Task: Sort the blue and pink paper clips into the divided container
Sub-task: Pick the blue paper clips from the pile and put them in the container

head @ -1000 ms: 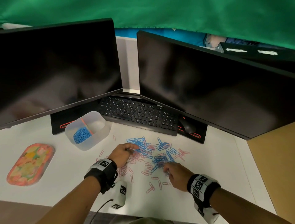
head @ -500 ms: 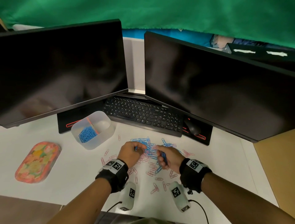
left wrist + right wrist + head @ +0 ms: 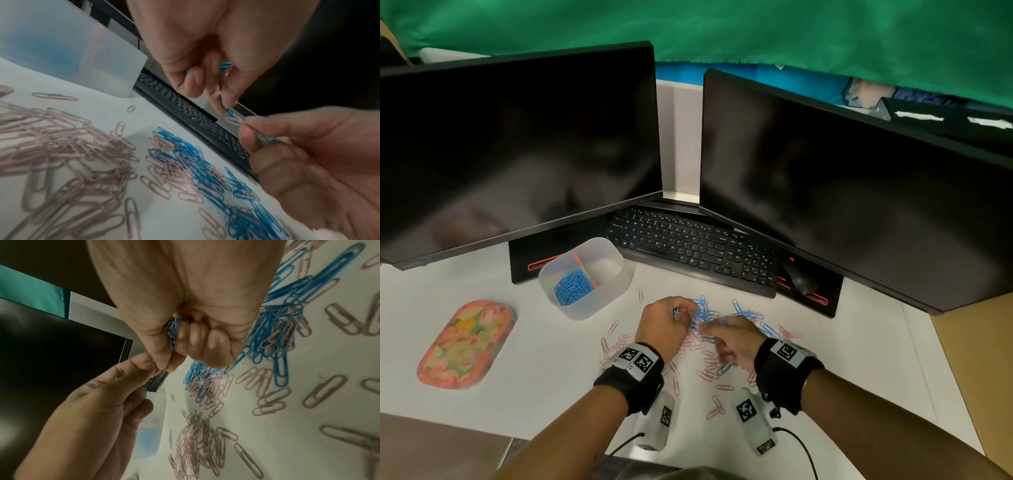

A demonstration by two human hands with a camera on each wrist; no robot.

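Just above the mixed pile, my left hand [image 3: 681, 313] and right hand [image 3: 709, 329] meet fingertip to fingertip. The left hand [image 3: 222, 104] holds blue clips [image 3: 225, 65] in curled fingers and pinches one blue clip hooked to a pink clip [image 3: 232, 120]. The right hand [image 3: 164, 366] pinches that same linked pair and keeps blue clips [image 3: 173, 326] in its fist. Loose blue clips [image 3: 743, 313] and pink clips [image 3: 709, 366] lie on the white desk. The translucent divided container [image 3: 616, 291] stands at the back left, with blue clips [image 3: 573, 286] in its left compartment.
A black keyboard [image 3: 695, 246] and mouse [image 3: 799, 279] lie just behind the pile, under two dark monitors [image 3: 517, 147]. A floral tray [image 3: 465, 342] sits at the far left. The desk's front edge runs below my wrists.
My right hand has left the desk and moved left to meet my left hand. Both now hold blue clips above the pile.
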